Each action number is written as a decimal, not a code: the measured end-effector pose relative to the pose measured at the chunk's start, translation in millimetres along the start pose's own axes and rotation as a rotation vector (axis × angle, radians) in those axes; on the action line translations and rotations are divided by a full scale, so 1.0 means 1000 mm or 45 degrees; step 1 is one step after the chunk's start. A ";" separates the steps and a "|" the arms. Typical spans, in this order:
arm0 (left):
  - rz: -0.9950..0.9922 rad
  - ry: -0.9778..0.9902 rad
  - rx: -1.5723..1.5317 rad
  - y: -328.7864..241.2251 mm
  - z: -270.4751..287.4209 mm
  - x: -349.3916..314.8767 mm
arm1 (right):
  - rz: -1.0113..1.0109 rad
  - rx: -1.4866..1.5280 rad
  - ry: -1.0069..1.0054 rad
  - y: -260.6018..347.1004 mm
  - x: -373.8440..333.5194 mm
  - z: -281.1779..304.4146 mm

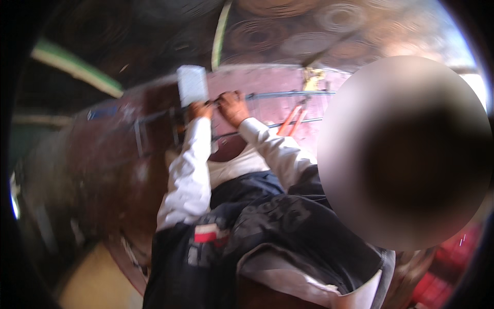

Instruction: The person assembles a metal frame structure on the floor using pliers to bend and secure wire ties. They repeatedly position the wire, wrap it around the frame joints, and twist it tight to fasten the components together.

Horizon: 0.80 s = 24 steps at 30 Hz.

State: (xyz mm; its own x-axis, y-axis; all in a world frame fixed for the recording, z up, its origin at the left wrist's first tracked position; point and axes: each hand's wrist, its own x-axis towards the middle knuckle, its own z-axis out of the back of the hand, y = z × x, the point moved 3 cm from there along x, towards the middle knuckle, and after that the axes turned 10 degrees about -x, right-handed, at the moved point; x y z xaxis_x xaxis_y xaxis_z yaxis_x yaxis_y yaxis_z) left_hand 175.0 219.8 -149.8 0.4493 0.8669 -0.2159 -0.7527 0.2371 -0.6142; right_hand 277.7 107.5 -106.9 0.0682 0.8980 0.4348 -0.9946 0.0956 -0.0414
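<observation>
Both my hands are close together over a frame of thin metal rods [278, 95], which has long bars joined by short crosspieces. My left hand [199, 109] is closed at the lower end of a pale rectangular block [192, 85]; blur hides what its fingers grip. Just to the right, my right hand [233, 107] has its fingers curled over the upper rod. A hand tool with orange handles [292, 120] rests across the rods, right of that hand. Beyond it is a yellow object [313, 80], too blurred to name.
The frame lies on a worn pinkish-red surface [267, 80]. Past its far edge is dark ground with several ring-shaped marks [339, 18]. Pale green-edged strips [77, 67] run there at the left. A round blurred patch covers the right side. Red things [437, 283] show at lower right.
</observation>
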 end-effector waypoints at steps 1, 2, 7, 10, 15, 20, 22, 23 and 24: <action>-0.176 -0.079 -0.022 0.007 -0.001 -0.002 | 0.018 -0.019 0.069 -0.002 0.003 -0.006; -0.300 -0.160 0.032 0.026 -0.014 0.004 | 0.019 0.019 0.212 0.001 0.013 0.005; -0.353 -0.159 -0.174 0.011 -0.009 0.003 | 0.148 -0.001 0.059 -0.019 0.032 -0.023; -0.288 -0.084 -0.060 0.020 -0.010 0.008 | 0.264 0.082 0.160 -0.014 0.042 -0.032; -0.222 -0.077 -0.157 -0.020 0.017 -0.019 | 0.280 0.309 0.620 -0.029 0.054 -0.043; -0.176 -0.113 -0.219 -0.036 0.028 -0.031 | 0.362 0.519 1.030 -0.052 0.068 -0.065; -0.208 -0.163 -0.204 -0.030 0.027 -0.028 | 0.413 0.584 1.142 -0.055 0.077 -0.076; -0.177 -0.147 -0.217 -0.029 0.026 -0.028 | 0.433 0.612 1.186 -0.056 0.080 -0.081; -0.146 -0.131 -0.231 -0.027 0.025 -0.028 | 0.446 0.635 1.226 -0.057 0.082 -0.087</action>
State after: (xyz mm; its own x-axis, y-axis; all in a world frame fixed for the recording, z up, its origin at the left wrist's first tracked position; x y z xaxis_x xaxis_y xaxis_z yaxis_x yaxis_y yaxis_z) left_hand 171.2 200.2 -108.0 0.4685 0.8811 -0.0644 -0.5969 0.2619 -0.7584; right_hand 346.6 213.1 -147.3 -0.4017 0.8187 -0.4103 -0.8765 -0.2139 0.4312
